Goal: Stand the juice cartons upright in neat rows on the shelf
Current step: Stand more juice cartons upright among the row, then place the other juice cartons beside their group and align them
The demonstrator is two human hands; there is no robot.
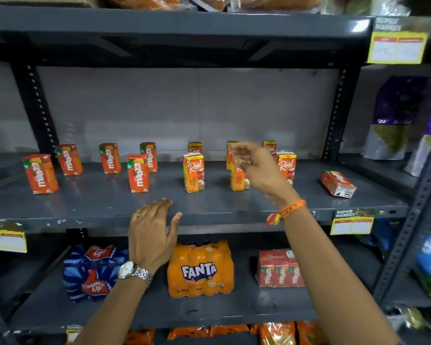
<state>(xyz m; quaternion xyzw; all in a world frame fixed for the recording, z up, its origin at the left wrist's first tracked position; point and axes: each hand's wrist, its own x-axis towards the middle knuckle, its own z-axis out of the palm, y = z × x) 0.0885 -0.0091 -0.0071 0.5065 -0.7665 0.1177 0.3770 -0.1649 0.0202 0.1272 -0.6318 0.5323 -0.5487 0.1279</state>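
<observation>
Two bare arms reach up from the bottom of the view. The left hand (151, 232) has a silver watch (132, 271) on its wrist and a ring on one finger. It rests flat on the front edge of the grey shelf (209, 207), with its fingers (159, 204) spread open and holding nothing.

The right hand (256, 168) has an orange thread band (285, 211) on its wrist. It is up in the air over the shelf, in front of the Real cartons (194, 171). Its fingers are loosely curled and a bit blurry. They hold nothing, though they are just beside the top of one carton that the hand partly hides.

On the left part of the shelf stand five red Maaza cartons (138, 173), all upright, three at the back and two nearer the front. In the middle and right stand the orange Real cartons, upright too, in a back row and a front row. One more carton (337, 183) lies on its side near the right end of the shelf, well apart from the others.

On the shelf below sit a blue Thums Up pack (92, 272), an orange Fanta pack (200, 268) and a red Maaza pack (279, 268). Yellow price tags (352, 221) hang on the shelf edges.
</observation>
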